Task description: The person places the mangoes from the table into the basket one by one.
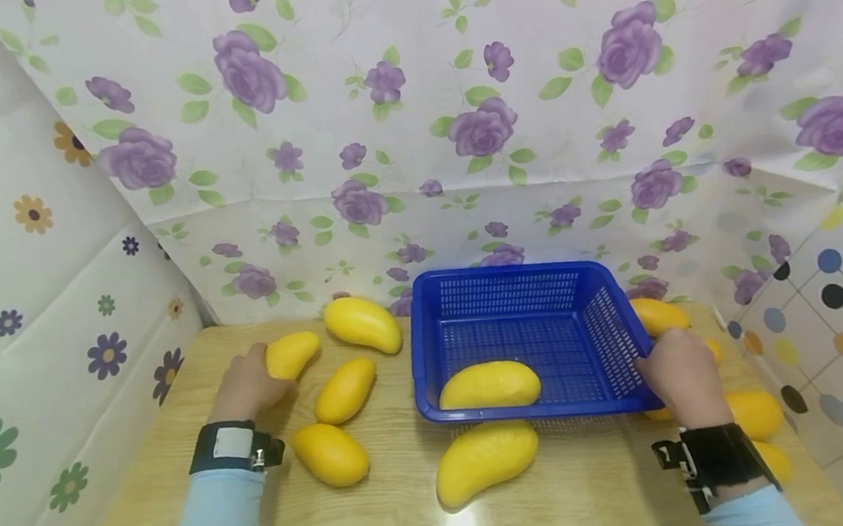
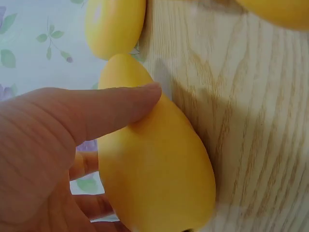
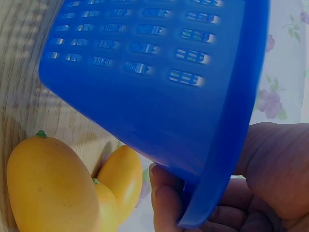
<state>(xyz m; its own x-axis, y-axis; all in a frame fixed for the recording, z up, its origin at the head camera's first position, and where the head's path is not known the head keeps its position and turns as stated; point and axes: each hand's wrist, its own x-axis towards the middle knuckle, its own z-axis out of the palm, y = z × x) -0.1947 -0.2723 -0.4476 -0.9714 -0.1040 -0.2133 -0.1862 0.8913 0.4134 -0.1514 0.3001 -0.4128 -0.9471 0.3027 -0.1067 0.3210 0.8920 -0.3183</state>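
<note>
My left hand [image 1: 248,384] grips a yellow mango [image 1: 295,354] at the left of the table. In the left wrist view, the thumb lies across this mango [image 2: 157,169] and the other fingers are partly hidden beneath it. At the right, my right hand [image 1: 687,378] holds the blue plastic basket [image 1: 423,354] by its right side. Its fingers curl round the rim [image 3: 227,159] in the right wrist view. One mango [image 1: 489,386] lies inside the basket, near the front wall. Another mango [image 1: 485,463] is on the table in front of the basket.
Close to my left hand lie more mangoes [image 1: 346,391], including one behind [image 1: 363,325] and one nearer [image 1: 330,456]. Several mangoes [image 1: 755,414] lie right of the basket, partly hidden by my right arm. Flowered sheeting [image 1: 382,134] rises behind the wooden table [image 1: 382,518].
</note>
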